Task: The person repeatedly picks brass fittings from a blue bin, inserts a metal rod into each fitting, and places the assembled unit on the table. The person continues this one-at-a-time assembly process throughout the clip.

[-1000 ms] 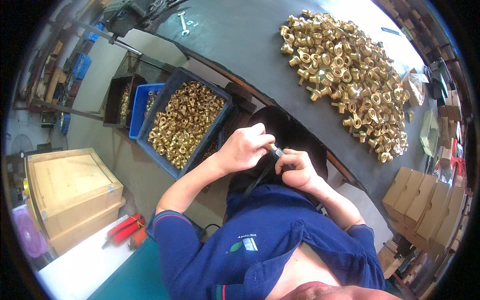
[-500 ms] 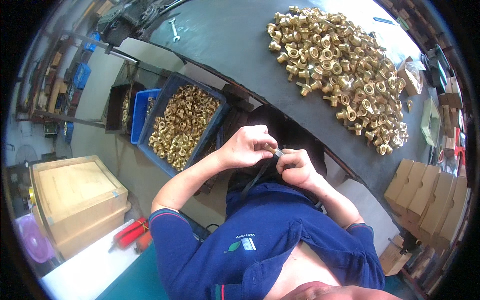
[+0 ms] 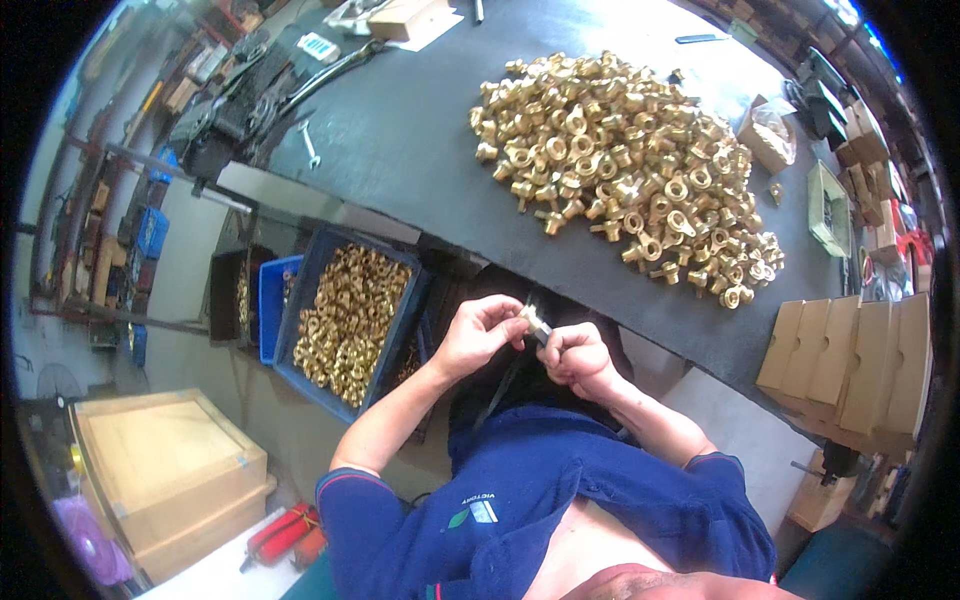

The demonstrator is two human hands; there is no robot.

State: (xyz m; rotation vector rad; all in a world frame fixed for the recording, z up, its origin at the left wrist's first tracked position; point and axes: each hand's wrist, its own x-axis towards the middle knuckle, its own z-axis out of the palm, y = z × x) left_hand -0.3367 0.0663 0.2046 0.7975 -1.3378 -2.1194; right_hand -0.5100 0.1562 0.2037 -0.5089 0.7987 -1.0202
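My left hand (image 3: 488, 335) pinches a small brass fitting (image 3: 532, 318) between thumb and fingers, just off the table's near edge. Closed beside it, my right hand (image 3: 577, 356) grips a short grey metal piece (image 3: 544, 335) whose end meets the fitting; its exact kind is hidden by the fingers. On the dark table (image 3: 400, 130) ahead lies a large heap of brass fittings (image 3: 620, 170), many with a ring-shaped lug. To the left below the table, a blue-grey crate (image 3: 290, 370) holds many more brass fittings (image 3: 350, 320).
A wrench (image 3: 310, 145) lies on the table's left part. An open carton (image 3: 766, 135) and a pale green tray (image 3: 828, 210) stand at the right, near upright cardboard boxes (image 3: 840, 365). A bright blue bin (image 3: 268, 310) adjoins the crate. Wooden box (image 3: 165, 455) at lower left.
The view has shifted, so the table shows more of its far left side. The brass fitting shows more clearly between my hands, which stay together with their grips kept.
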